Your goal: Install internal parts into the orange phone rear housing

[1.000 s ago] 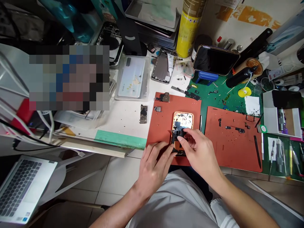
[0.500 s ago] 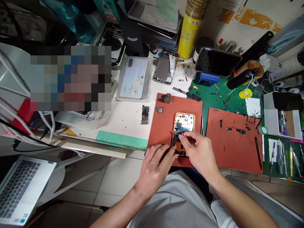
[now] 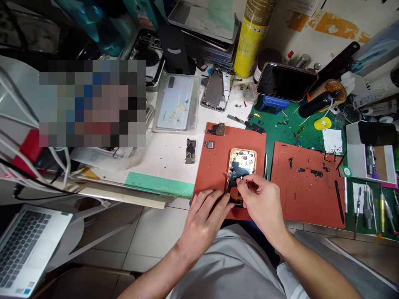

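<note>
- Orange-rimmed rectangular phone housing (image 3: 243,156), opened up, lies on the left brick-red rubber mat (image 3: 216,164), right in front of me.
- Black flexible ribbon-like part (image 3: 237,172) lies across the middle of the housing, partly raised; exact shape hard to read.
- My right hand (image 3: 263,203): thumb and index finger pinching that ribbon-like part at its right side, other fingers curled.
- My left hand (image 3: 207,211): fingers bent and close together, tips at the housing's lower left edge. Can't tell if they grip or just press.
- Same mat, upper left: dark square-topped camera module (image 3: 220,129), small silver metal part (image 3: 209,144) just below it.
- Black narrow circuit board (image 3: 190,151) on the white surface (image 3: 168,162), just left of the mat.
- Right brick-red rubber mat (image 3: 307,199): small black parts (image 3: 318,173) scattered, long black stick (image 3: 339,201) near its right edge.
- Behind: pale-blue phone back (image 3: 175,101) in clear plastic, grey metal phone frame (image 3: 213,89) with white tube (image 3: 225,85) on it, dark-screened phone (image 3: 286,81) on blue plastic stand (image 3: 272,104), tall yellow spray can (image 3: 249,45).
- Far right: slim metal hand tools (image 3: 368,207) side by side.
</note>
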